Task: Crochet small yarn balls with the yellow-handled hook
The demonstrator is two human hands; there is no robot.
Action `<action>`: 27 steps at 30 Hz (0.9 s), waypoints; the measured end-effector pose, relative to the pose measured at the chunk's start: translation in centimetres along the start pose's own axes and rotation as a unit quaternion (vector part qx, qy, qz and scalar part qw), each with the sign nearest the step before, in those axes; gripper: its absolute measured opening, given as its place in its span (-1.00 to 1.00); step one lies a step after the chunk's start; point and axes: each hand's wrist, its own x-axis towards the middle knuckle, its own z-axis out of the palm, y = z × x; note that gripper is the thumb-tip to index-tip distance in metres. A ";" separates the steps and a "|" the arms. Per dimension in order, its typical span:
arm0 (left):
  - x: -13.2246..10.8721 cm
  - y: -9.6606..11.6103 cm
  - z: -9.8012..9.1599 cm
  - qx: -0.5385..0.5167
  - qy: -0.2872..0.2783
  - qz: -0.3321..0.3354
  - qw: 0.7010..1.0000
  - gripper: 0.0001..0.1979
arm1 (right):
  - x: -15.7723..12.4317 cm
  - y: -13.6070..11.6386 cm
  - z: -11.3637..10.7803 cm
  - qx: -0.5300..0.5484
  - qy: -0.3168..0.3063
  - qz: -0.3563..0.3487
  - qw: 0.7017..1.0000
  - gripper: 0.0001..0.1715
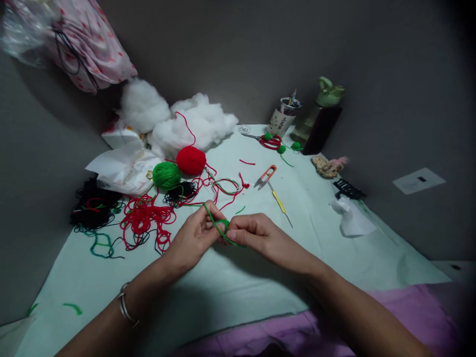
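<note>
Pale-green sheet-covered tabletop (316, 223); left hand (197, 230) and right hand (260, 233) pinch a small green yarn piece (223, 225). Likely light, soft, pliable; best gripped at its edge.

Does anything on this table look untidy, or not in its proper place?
Yes: the loose red yarn left of the left hand lies in a messy tangle, whereas the red ball and green ball are neatly wound.

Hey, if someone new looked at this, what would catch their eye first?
Probably the bright red yarn ball, beside the green yarn ball and in front of the fluffy white stuffing. Next, the left hand and right hand, just below the picture's centre, pinching a small green yarn piece between them.
</note>
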 end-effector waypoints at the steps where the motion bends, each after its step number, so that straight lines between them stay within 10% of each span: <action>1: 0.0 0.0 -0.1 0.009 0.008 -0.005 1.000 -0.75 | 0.0 0.1 0.0 -0.045 0.020 -0.007 0.999 -0.64; 7: -0.3 -0.3 -0.1 0.004 0.015 -0.035 0.999 -0.82 | -0.1 0.3 -0.4 -0.230 0.079 -0.080 0.967 -0.78; 12: -0.7 -0.1 0.5 -0.021 0.032 0.002 0.999 -0.78 | 0.2 0.2 -1.0 0.017 0.050 -0.032 0.998 -0.62; 19: -1.1 -0.8 0.9 0.048 0.043 0.121 0.991 -0.89 | 1.1 0.9 -0.6 0.321 0.008 0.068 0.945 -0.62; 27: -0.2 -1.3 0.4 0.248 0.036 0.357 0.900 -0.73 | 1.2 0.8 -1.0 0.404 0.004 0.091 0.910 -0.63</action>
